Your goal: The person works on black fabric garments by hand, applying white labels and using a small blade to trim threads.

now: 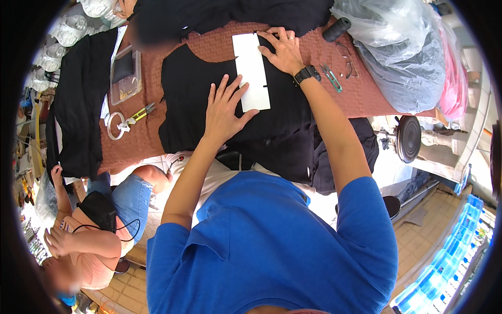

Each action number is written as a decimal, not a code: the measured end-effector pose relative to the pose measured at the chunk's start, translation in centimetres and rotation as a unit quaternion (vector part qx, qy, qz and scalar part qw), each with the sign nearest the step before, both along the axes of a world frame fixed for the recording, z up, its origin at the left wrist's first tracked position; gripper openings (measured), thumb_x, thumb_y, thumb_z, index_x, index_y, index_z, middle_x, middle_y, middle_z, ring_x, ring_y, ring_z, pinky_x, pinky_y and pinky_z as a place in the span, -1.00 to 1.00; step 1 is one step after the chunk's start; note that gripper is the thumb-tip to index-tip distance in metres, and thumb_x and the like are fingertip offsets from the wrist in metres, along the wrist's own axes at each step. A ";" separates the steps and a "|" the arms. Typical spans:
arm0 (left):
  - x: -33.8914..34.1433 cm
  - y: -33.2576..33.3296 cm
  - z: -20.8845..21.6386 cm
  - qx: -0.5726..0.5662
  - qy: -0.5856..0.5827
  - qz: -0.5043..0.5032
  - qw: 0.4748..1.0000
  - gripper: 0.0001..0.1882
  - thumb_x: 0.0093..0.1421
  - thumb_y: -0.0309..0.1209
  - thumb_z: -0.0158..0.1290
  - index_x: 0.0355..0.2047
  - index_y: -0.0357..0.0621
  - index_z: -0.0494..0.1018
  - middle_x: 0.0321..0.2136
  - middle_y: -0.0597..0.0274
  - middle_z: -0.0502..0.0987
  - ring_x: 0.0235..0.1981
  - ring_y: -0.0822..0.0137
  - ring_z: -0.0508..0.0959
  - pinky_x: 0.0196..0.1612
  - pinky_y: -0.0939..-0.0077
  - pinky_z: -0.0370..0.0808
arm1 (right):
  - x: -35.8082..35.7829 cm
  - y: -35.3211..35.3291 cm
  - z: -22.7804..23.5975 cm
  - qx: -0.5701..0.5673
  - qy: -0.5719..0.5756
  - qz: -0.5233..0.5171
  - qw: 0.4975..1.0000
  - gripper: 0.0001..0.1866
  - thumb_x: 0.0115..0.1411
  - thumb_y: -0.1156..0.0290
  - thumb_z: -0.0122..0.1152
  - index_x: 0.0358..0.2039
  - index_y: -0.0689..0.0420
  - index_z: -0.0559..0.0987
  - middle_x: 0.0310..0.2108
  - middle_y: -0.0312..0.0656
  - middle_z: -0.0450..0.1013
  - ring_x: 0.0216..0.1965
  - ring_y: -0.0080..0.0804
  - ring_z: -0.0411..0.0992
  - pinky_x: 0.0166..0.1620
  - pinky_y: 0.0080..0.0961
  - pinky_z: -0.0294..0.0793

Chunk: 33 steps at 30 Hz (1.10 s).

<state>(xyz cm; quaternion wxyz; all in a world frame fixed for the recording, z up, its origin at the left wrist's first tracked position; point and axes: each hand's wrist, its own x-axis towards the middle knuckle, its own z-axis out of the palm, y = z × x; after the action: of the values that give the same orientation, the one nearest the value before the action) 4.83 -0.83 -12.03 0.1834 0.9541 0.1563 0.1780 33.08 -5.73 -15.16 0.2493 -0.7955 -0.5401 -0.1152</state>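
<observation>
A black garment piece lies spread on the brown textured cloth, and a white rectangular card with small dark edge notches rests on it. My left hand lies flat with fingers spread on the fabric; its fingertips and thumb touch the card's lower left part. At the card's upper right, my right hand presses down, index finger stretched to the top corner and thumb against the right edge. Its other fingers are partly bent, and I see nothing held in it. A dark watch is on my right wrist.
Green-handled thread snips, eyeglasses and a black thread spool lie right. Yellow snips, a white ring and a clear plastic box lie left. Plastic-wrapped bundles stand far right; a seated person is at left.
</observation>
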 end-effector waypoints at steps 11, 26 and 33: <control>-0.1 0.0 0.1 -0.002 -0.002 -0.001 1.000 -0.25 0.15 0.03 0.29 0.30 0.05 0.41 0.40 0.29 0.28 0.48 0.03 0.12 0.48 -0.16 -0.04 | 0.2 -0.1 -0.3 0.004 -0.006 0.000 1.000 -0.49 0.23 -0.07 0.24 0.18 -0.29 0.60 0.13 -0.37 0.39 0.05 -0.11 0.31 0.08 -0.12 0.33; -0.1 0.0 0.1 -0.001 0.002 -0.003 1.000 -0.27 0.18 -0.04 0.26 0.32 0.03 0.38 0.40 0.28 0.28 0.48 0.03 0.12 0.48 -0.14 -0.03 | 0.4 0.0 -0.4 -0.004 -0.006 0.001 1.000 -0.47 0.23 -0.10 0.23 0.20 -0.32 0.59 0.15 -0.35 0.39 0.05 -0.11 0.31 0.08 -0.14 0.32; -0.2 -0.1 0.1 0.004 0.000 -0.004 1.000 -0.29 0.19 -0.07 0.25 0.32 0.03 0.38 0.41 0.29 0.28 0.48 0.03 0.13 0.48 -0.14 -0.03 | 0.3 0.0 -0.4 0.000 -0.013 -0.002 1.000 -0.48 0.23 -0.09 0.23 0.19 -0.31 0.60 0.12 -0.36 0.40 0.03 -0.12 0.32 0.07 -0.13 0.33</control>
<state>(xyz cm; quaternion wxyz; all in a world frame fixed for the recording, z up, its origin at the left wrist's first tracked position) 4.66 -0.91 -11.93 0.1806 0.9553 0.1522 0.1781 33.40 -5.71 -15.59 0.2423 -0.7948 -0.5420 -0.1259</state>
